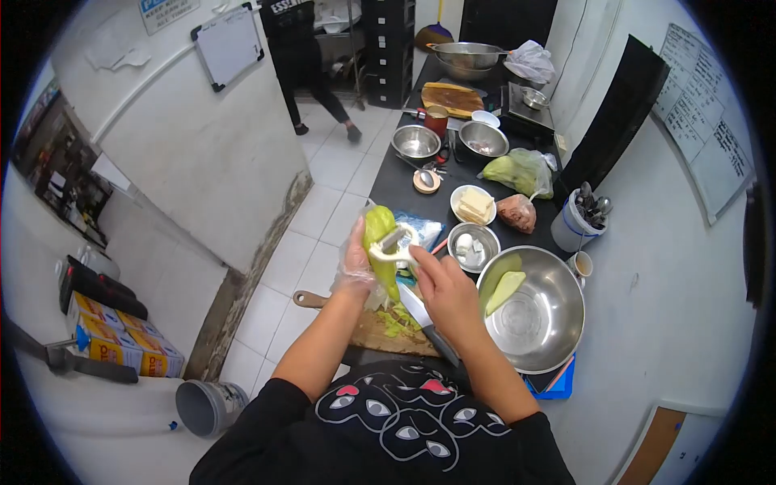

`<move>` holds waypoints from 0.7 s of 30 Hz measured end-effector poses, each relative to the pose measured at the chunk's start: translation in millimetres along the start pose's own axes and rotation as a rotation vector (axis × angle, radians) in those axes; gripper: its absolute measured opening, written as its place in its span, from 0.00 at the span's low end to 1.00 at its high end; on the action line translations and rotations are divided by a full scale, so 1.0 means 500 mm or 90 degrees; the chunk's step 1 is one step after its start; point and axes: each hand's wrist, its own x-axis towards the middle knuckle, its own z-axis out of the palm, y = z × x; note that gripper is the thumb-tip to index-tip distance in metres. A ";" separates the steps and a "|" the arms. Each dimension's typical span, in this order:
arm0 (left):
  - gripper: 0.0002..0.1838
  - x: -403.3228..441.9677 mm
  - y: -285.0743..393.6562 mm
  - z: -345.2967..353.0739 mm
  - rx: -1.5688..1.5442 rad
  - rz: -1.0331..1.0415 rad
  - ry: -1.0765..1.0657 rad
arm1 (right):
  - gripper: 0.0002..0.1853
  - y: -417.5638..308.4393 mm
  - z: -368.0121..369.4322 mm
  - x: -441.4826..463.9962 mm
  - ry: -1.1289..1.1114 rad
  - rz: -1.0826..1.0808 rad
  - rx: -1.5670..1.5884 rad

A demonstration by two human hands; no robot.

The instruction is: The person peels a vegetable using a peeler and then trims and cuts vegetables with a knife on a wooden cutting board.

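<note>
Black shirt point(323, 453), white-outlined hearts point(416, 436), eyes point(377, 407); clear glove point(354, 280), left hand point(356, 255)

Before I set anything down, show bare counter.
Bare: black counter left of the shallow tan bowl with a metal spoon, and a small gap between it and the round white bowl of yellowish blocks.
Crowded: nearest you, with wooden board, dark-handled knife, large steel bowl.

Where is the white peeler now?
In the head view, the white peeler is in the right hand, over the green vegetable in the left hand, above the cutting board.
</note>
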 end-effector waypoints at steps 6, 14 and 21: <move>0.24 0.033 -0.007 -0.029 -0.021 0.026 0.008 | 0.18 -0.002 0.027 -0.013 -0.017 -0.067 -0.062; 0.28 0.048 0.070 -0.111 -0.031 0.019 -0.044 | 0.19 0.130 0.052 -0.106 -0.121 0.123 0.088; 0.26 -0.002 0.010 -0.214 -0.033 -0.044 0.023 | 0.30 0.243 0.238 -0.174 -0.143 0.250 -0.024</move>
